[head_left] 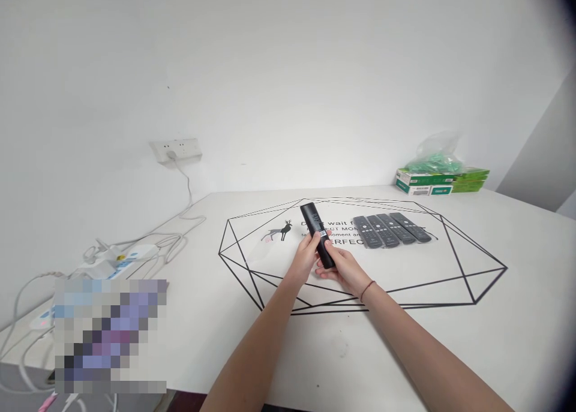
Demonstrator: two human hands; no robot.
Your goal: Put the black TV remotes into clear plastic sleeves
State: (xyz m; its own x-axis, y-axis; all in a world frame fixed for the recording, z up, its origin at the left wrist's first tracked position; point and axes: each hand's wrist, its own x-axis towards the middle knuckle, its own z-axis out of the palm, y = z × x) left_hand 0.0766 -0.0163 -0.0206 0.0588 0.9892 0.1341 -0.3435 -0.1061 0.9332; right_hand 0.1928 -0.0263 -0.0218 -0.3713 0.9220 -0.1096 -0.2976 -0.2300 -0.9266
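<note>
A black remote control [317, 226] is held above the table between both hands, tilted with its top end pointing away and slightly left. A small white label shows on its face, which seems to be the back. My left hand [307, 253] grips its left side around the middle, thumb on top. My right hand [342, 267] is closed around the lower right side, fingers partly beneath. To the right, several dark remote controls [389, 230] lie side by side on the mat, buttons up. What looks like a clear plastic sleeve [265, 250] lies to the left.
The white table [189, 316] carries a printed mat [432, 274] with black lines and a deer. Green and white boxes [425, 181] with a plastic bag [436, 154] stand back right. A power strip [135, 259] and cables lie left, below a wall socket [177, 150]. A pixelated patch hides the lower left.
</note>
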